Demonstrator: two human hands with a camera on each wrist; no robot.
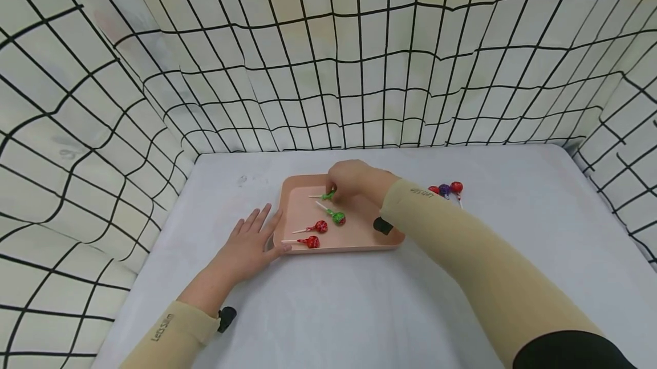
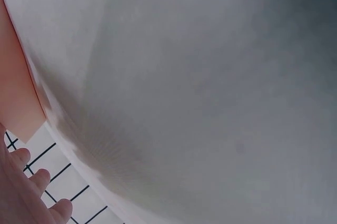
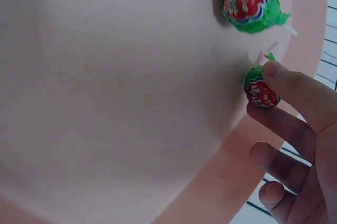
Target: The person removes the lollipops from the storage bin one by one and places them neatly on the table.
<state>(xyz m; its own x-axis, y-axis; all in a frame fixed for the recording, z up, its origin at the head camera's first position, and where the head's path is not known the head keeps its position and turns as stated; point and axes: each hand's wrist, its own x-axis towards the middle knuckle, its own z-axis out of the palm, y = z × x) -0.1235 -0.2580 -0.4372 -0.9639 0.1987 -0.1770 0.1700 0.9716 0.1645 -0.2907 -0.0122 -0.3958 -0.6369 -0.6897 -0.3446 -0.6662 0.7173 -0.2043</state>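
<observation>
My right hand (image 1: 351, 179) pinches a green-wrapped lollipop (image 3: 261, 88) between thumb and forefinger, over the far side of a pink tray (image 1: 361, 238). The lollipop's white stick points left in the head view. Nearer me in the tray lies another green lollipop (image 1: 338, 218), and below it are two red lollipops (image 1: 320, 226), sticks also toward the left. My left hand (image 1: 251, 246) rests with fingers spread at the tray's left edge, its thumb at the near left corner. In the left wrist view, only some fingertips (image 2: 39, 179) and part of the tray (image 2: 16, 87) show.
Beyond my right forearm, several red and purple lollipops (image 1: 445, 189) lie on the white table (image 1: 318, 312), partly hidden by the sleeve. A black wire grid (image 1: 359, 78) with white backing encloses the table at the back and both sides.
</observation>
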